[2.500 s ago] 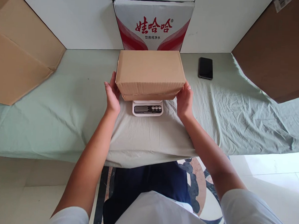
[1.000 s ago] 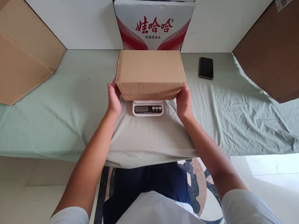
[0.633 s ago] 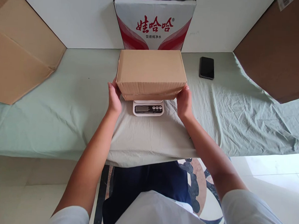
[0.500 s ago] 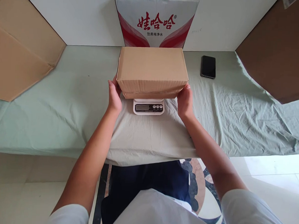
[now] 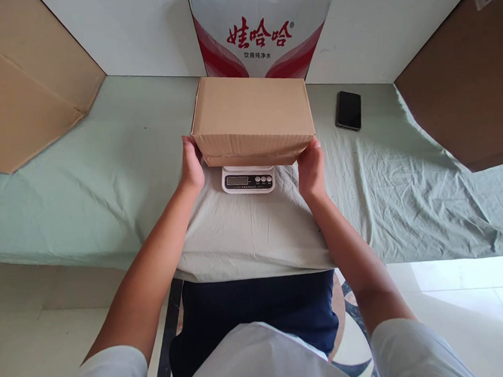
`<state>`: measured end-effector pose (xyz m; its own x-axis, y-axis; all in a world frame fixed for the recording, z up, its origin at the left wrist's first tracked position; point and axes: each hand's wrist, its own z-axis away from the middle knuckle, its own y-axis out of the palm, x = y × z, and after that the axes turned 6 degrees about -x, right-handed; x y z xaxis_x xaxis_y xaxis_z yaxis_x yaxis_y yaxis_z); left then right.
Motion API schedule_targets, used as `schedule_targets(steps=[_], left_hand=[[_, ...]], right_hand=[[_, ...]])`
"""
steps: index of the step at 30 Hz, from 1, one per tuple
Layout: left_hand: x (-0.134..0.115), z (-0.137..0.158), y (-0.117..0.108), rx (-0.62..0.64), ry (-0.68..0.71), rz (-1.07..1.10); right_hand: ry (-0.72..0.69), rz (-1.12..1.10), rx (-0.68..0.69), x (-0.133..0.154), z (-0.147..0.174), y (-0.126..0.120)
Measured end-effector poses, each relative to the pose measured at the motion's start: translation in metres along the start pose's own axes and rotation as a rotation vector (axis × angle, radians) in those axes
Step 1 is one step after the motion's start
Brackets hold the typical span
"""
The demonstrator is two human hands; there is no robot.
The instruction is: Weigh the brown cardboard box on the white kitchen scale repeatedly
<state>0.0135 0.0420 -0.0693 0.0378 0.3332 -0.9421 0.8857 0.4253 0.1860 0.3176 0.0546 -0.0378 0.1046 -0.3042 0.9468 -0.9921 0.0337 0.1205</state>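
Note:
A brown cardboard box (image 5: pixel 256 107) sits over a small white kitchen scale (image 5: pixel 248 181), covering most of it. Only the scale's front panel, with a display and several buttons, shows below the box; I see no digits on it. My left hand (image 5: pixel 193 162) grips the box's left side near the front corner, thumb up and the other fingers mostly hidden behind the box. On the opposite side, my right hand (image 5: pixel 310 168) holds the front right corner in the same way. Whether the box's full weight rests on the scale I cannot tell.
A black phone (image 5: pixel 349 110) lies on the green cloth (image 5: pixel 141 194) right of the box. Behind stands a white and red carton (image 5: pixel 259 34) with Chinese lettering. Large cardboard pieces stand at the left (image 5: pixel 37 87) and right (image 5: pixel 472 82). The table's front edge is close to my body.
Both hands keep their hold on the box above the scale. The whole view has shifted slightly, and my body shows a little differently below the table edge.

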Motion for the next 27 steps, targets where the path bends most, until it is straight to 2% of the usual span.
schedule_targets(steps=[7, 14, 22, 27], left_hand=[[0.0026, -0.0003, -0.0027, 0.006, 0.004, 0.015], [-0.0024, 0.0012, 0.0004, -0.050, 0.020, -0.018], [0.0048, -0.0022, -0.0021, 0.021, 0.032, 0.020], [0.0027, 0.0002, 0.0012, -0.010, 0.045, -0.002]], right_hand=[[0.018, -0.062, -0.019, 0.0033, 0.0018, 0.0026], [-0.004, -0.022, -0.020, 0.0034, 0.0005, 0.0027], [0.007, -0.022, -0.025, 0.0080, 0.0006, 0.0022], [0.005, -0.029, -0.011, 0.0067, 0.0018, 0.0012]])
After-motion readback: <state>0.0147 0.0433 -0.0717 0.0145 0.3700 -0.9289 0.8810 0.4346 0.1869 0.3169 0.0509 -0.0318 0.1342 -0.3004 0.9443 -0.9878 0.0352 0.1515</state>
